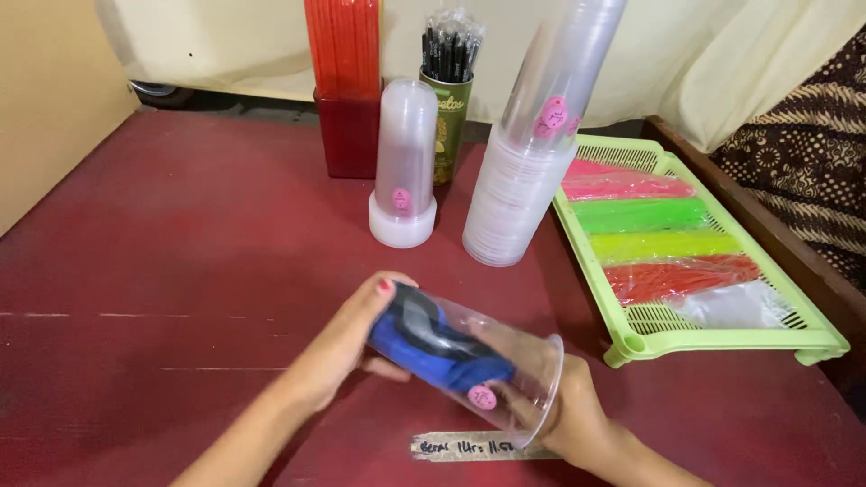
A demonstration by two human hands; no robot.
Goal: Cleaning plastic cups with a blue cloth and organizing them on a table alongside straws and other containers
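The clear plastic cup (469, 361) lies on its side above the red table (180, 252), long axis from base at upper left to open rim at lower right. It looks light, thin and easily crushed (best held at base and rim). The left hand (347, 347) cups the base; the right hand (564, 410) curls round the rim. Just inside the left grip sits soft blue cloth (433, 347).

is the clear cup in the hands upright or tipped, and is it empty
Tipped and not empty: the clear cup lies on its side between both hands, open rim toward the right hand, with blue cloth stuffed inside.

One head-worn camera looks steeply down, close over the red table (180, 234).
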